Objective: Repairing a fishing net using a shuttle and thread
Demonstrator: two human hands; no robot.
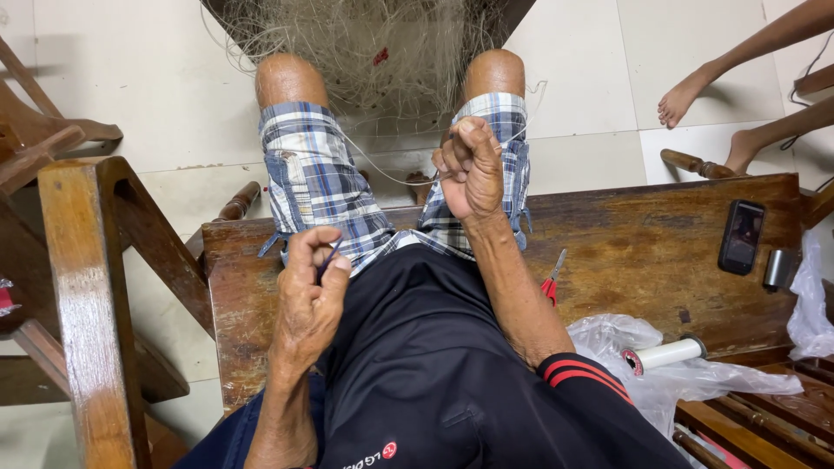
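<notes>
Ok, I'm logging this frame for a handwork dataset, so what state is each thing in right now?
left hand: closed, pinching a thin dark tool
right hand: fisted, pulling a thread taut
fishing net: bunched up past the knees, draping over them
thread: stretched from the net to the right hand
scissors: lying on the bench, blades shut
phone: flat on the bench, screen dark
white spool: on its side on a plastic bag

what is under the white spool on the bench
The white spool lies on a crumpled clear plastic bag, which rests on the wooden bench. Whatever is inside or beneath the bag is hidden.
</notes>
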